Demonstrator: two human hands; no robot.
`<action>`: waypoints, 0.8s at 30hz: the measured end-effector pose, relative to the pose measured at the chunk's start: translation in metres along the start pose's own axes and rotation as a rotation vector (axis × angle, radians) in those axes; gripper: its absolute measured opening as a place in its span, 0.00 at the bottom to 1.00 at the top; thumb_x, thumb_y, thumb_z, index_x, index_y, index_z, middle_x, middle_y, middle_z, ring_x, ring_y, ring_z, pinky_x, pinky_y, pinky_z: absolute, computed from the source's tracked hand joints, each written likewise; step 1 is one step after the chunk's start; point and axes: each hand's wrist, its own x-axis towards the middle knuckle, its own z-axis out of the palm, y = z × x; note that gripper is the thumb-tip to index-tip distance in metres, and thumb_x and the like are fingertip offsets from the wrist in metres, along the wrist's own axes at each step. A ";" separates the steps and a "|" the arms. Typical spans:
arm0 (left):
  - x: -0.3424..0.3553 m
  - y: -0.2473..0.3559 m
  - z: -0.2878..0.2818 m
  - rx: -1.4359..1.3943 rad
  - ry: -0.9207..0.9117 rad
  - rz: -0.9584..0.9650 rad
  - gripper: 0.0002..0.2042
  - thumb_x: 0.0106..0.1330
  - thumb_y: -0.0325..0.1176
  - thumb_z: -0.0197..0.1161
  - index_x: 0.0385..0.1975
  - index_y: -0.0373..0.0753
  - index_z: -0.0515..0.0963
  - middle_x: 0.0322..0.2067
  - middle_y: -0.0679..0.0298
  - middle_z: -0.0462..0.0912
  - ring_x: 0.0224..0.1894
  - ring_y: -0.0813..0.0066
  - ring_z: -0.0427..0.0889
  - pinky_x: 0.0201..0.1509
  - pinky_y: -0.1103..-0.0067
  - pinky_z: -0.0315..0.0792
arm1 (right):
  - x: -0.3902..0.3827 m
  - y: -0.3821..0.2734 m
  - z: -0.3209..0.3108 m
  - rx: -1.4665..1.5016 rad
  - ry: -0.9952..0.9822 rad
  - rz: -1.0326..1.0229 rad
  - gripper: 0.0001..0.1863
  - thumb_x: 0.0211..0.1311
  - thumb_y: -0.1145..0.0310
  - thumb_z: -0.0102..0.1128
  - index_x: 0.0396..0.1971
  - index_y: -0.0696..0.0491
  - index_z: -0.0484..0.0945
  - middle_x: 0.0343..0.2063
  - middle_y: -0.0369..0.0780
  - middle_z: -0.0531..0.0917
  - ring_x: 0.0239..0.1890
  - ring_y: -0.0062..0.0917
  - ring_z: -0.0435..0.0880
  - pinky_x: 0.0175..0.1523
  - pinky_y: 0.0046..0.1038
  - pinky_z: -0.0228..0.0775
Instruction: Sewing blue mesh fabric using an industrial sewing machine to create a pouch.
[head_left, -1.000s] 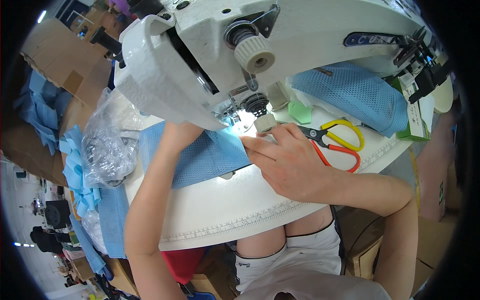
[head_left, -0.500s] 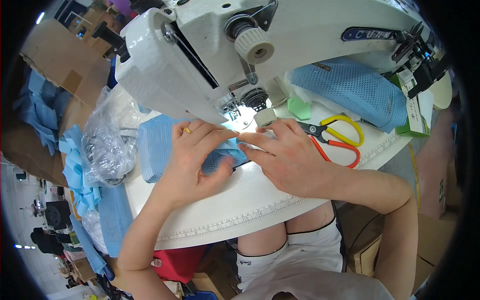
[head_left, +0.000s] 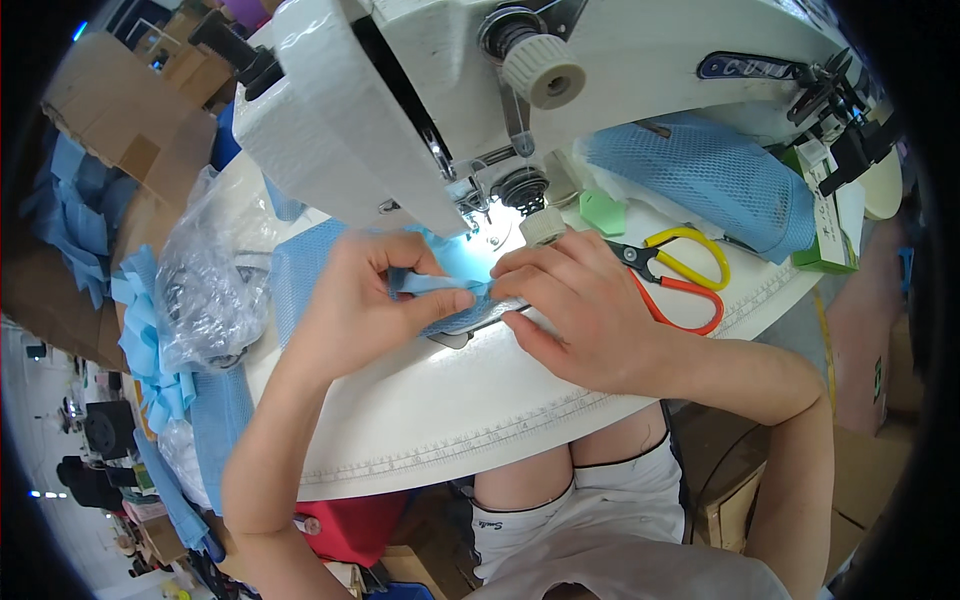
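Note:
My left hand (head_left: 365, 305) pinches a folded light-blue strip (head_left: 428, 283) between thumb and fingers, over blue mesh fabric (head_left: 305, 275) below the white sewing machine's head (head_left: 340, 120). My right hand (head_left: 575, 320) is just to the right, fingertips touching the blue cloth near the lit needle area (head_left: 485, 225), thumb apart from the fingers. Scissors (head_left: 690, 268) with yellow and red handles lie beside the right fingers. A green rounded chalk-like piece (head_left: 602, 210) sits behind them. The exact seam under the needle is too small to make out.
A crumpled plastic bag (head_left: 210, 290), blue strips (head_left: 145, 340) and an open cardboard box (head_left: 120, 100) are on the left. A rolled blue mesh piece (head_left: 700, 180) and green carton (head_left: 820, 255) lie at the right. The white tabletop (head_left: 400, 430) has a ruler edge.
My left hand has come out from under the machine head, turned, and now pinches the folded cloth. My right hand has shifted slightly, its thumb now farther from the fingers.

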 end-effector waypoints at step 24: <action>-0.021 0.018 0.030 0.568 0.129 0.293 0.19 0.47 0.17 0.67 0.42 0.34 0.88 0.35 0.60 0.81 0.43 0.61 0.78 0.49 0.67 0.66 | -0.009 -0.013 0.007 -0.030 -0.085 0.026 0.12 0.60 0.68 0.71 0.44 0.52 0.86 0.38 0.36 0.77 0.44 0.31 0.74 0.48 0.35 0.65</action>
